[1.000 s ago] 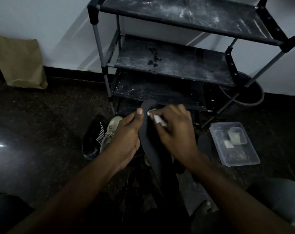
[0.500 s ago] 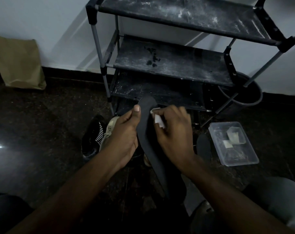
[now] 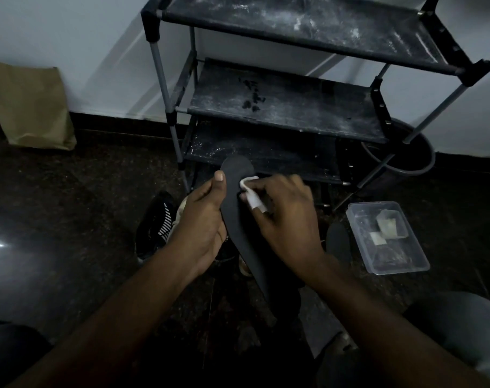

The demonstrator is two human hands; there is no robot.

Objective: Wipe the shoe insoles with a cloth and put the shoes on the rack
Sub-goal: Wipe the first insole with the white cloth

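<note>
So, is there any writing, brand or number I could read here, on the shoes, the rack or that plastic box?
None can be read.
The black shoe shows only white stripes, no lettering.
The packets in the clear plastic box are too small and dim to tell.
The insole, cloth, rack and paper bag show no text.

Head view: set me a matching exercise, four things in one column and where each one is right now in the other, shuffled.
Things:
1. dark insole
2. white cloth
3. clear plastic box
4. brown paper bag

Places:
A. on the floor, at right
B. leaning against the wall, at left
C. gripped by the left hand
D. pinched in the right hand, against the insole

Pairs: 1-C, 2-D, 3-A, 4-B
</note>
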